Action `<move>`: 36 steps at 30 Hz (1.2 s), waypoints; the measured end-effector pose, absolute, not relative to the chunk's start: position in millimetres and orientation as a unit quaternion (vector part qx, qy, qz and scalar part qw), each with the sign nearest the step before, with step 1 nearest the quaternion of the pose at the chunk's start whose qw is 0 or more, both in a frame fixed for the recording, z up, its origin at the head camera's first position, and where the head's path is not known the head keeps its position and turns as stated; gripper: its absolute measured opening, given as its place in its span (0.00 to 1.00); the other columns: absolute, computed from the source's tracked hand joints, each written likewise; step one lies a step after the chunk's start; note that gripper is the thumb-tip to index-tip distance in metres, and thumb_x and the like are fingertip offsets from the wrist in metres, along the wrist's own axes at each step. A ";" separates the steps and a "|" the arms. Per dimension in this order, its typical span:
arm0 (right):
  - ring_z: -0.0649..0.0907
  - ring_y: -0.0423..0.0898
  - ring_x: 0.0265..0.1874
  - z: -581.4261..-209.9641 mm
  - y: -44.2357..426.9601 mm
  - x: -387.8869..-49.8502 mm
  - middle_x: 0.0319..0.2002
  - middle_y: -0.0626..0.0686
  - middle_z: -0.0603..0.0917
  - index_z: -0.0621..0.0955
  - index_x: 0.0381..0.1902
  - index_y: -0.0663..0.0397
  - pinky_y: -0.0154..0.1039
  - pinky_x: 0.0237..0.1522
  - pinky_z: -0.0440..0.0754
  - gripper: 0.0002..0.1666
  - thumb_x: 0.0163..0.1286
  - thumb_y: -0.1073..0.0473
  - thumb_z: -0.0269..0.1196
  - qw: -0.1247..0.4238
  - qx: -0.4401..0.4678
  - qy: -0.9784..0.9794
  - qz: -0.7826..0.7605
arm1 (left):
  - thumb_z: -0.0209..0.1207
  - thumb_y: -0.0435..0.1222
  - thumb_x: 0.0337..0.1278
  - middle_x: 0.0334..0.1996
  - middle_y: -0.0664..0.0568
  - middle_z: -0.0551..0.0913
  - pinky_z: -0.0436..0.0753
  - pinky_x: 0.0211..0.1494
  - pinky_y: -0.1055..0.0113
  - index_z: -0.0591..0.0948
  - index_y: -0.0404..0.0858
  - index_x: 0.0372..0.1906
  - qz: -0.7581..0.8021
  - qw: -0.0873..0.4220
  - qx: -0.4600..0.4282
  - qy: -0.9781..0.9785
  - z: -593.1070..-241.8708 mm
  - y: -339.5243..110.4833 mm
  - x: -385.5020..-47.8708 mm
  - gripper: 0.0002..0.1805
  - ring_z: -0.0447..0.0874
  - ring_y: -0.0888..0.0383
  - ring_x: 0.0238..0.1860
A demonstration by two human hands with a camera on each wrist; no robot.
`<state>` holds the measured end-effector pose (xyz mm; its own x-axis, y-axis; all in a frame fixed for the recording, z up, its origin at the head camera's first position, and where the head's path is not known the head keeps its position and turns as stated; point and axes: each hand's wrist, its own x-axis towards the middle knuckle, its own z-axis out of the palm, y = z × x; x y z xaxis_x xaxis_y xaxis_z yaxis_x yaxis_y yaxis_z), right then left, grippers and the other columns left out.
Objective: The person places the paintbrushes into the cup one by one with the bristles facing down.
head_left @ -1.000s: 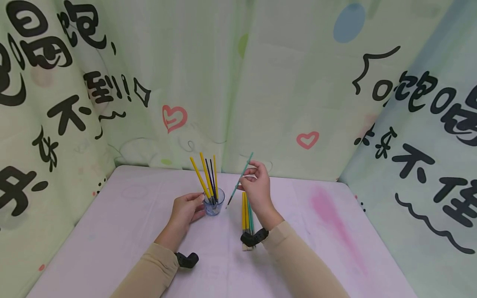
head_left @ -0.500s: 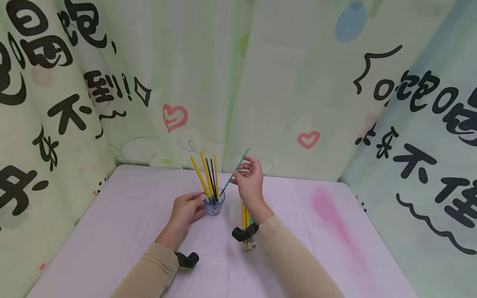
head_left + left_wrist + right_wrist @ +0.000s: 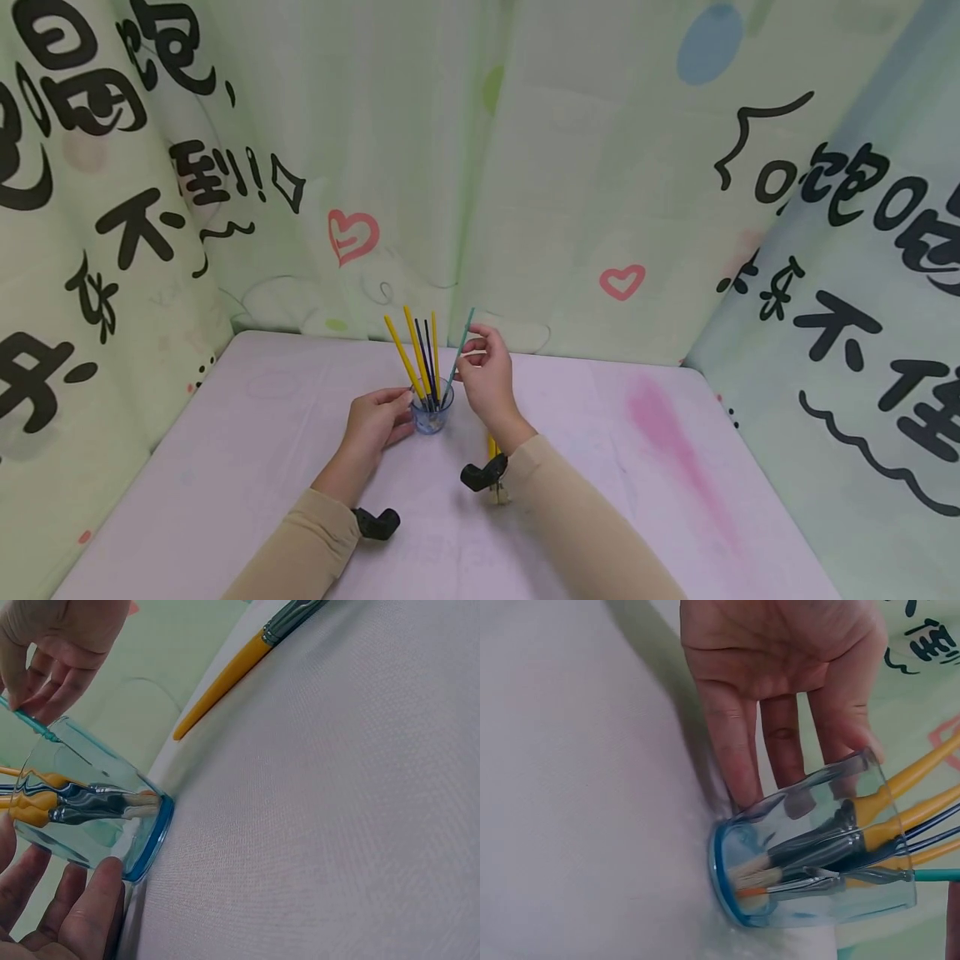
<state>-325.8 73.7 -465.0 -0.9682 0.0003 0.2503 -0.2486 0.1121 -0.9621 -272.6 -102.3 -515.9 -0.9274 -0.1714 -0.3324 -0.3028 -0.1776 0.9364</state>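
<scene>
A clear cup with a blue base (image 3: 431, 419) stands on the table, holding several yellow (image 3: 405, 354) and dark blue brushes, tips down. The left hand (image 3: 375, 423) grips the cup's left side between thumb and fingers, as the right wrist view also shows (image 3: 780, 667). Above the cup's right side, the right hand (image 3: 489, 379) pinches a thin teal brush (image 3: 463, 337) whose lower end is inside the cup. In the left wrist view that teal brush (image 3: 30, 721) crosses the rim (image 3: 64, 724).
More brushes (image 3: 492, 447) lie on the table, partly hidden under the right wrist; one yellow brush (image 3: 225, 679) shows in the left wrist view. A pink stain (image 3: 675, 442) marks the cloth at right. Printed curtains (image 3: 555, 208) stand behind and at both sides.
The right hand has moved left with the teal brush, whose lower end went from beside the cup into it. The brush now stands steeper. The left hand has kept its place.
</scene>
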 end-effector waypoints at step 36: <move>0.88 0.53 0.46 -483.0 76.1 -321.1 0.55 0.57 0.87 0.78 0.73 0.46 0.43 0.48 0.95 0.30 0.76 0.69 0.63 0.053 0.058 -0.810 0.582 | 0.65 0.38 0.75 0.51 0.43 0.86 0.95 0.55 0.55 0.86 0.34 0.61 0.744 0.046 -0.190 0.639 -515.6 -101.9 -274.0 0.17 0.86 0.54 0.46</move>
<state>-321.1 76.1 -483.0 -0.9877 -0.0317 0.1532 -0.1554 0.3166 -0.9357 -274.0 -101.9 -515.6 -0.9239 -0.1743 -0.3406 -0.3105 -0.1786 0.9337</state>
